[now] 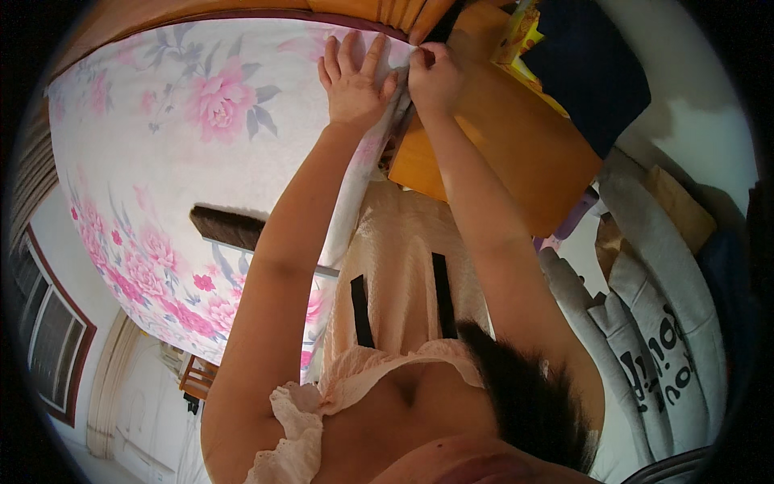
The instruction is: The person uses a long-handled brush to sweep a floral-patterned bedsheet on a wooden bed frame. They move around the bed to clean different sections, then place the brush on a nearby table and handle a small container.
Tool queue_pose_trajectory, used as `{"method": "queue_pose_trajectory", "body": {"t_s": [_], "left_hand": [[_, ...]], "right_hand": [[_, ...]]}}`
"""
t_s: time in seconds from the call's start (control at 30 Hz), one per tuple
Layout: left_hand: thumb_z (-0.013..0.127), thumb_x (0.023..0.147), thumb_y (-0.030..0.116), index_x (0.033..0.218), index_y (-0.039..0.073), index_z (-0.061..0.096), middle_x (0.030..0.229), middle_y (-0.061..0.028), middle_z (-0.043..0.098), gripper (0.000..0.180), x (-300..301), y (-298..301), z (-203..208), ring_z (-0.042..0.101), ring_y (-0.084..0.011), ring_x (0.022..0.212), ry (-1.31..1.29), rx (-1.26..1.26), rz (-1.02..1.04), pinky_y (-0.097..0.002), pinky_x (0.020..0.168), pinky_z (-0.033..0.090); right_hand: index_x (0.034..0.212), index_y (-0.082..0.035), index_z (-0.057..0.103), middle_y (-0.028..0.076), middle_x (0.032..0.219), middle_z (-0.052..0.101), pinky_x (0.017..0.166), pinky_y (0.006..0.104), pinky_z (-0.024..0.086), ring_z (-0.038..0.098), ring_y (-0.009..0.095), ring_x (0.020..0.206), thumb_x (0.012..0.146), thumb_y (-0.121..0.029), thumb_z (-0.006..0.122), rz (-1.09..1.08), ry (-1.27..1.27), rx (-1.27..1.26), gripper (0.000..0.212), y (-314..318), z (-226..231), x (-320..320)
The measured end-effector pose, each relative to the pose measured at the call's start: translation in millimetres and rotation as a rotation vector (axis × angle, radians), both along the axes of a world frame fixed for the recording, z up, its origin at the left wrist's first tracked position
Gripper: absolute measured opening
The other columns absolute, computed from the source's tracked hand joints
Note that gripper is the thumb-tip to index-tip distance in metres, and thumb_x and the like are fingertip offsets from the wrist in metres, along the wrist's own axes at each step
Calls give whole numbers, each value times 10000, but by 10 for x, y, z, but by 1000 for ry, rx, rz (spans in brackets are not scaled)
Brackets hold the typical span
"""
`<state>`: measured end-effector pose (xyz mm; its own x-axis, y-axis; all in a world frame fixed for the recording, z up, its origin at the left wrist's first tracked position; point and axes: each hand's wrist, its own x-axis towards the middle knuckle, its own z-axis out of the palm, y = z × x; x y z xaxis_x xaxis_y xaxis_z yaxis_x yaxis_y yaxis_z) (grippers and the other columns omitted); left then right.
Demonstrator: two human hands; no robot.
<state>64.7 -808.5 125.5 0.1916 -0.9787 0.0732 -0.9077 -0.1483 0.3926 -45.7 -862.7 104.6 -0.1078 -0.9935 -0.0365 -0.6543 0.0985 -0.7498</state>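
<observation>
- Dark hair (528,395) and a frilled peach garment (403,282) sit closest to the lens, with both forearms stretching away toward the bed's far corner.
- Left hand (352,81) lies flat on the floral bedsheet (185,145), fingers spread and pressing the cloth down near the corner.
- Right hand (434,77) is just beside it, fingers pinched together on the sheet's edge at the corner; the two hands nearly touch.
- White sheet with pink flowers covers the mattress, reaching up to the wooden headboard (242,10).
- Orange wooden cabinet (504,137) stands just beside the corner.
- Grey printed garments (653,323) hang off to the right.
</observation>
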Motion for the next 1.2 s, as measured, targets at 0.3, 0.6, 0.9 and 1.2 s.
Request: {"method": "queue_pose_trajectory", "body": {"t_s": [0.3,0.6,0.9,1.2], "left_hand": [[605,764,299,1287,164,379,1320,-143,325,585,-400,-170,-170,217,-361,1271,-177,17,76,-535,1038,133],[502,794,182,984,68,566,1200,-79,402,231,-505,-199,-313,323,-278,1199,-293,-97,64,-482,1030,207],[397,874,363,1095,41,550,1053,-62,560,419,-746,-159,-271,487,-238,1016,-212,131,99,-391,839,338],[358,868,505,1158,13,522,1038,-83,586,593,-939,-215,-247,487,-236,1016,-182,205,240,-384,878,322]], "right_hand": [[1039,-80,576,161,985,604,750,353,473,592,293,893,847,-150,515,-27,-158,237,213,407,354,-650],[1188,35,474,199,1232,470,906,378,391,485,288,1092,858,-204,477,-704,356,158,408,393,333,-3546],[1379,-74,242,141,1409,264,1020,390,271,321,301,1253,929,-367,341,-673,-275,408,547,-389,86,-3763],[1397,-82,212,130,1419,254,1037,409,252,300,305,1267,938,-378,327,-660,-395,364,558,-400,27,-3702]]}}
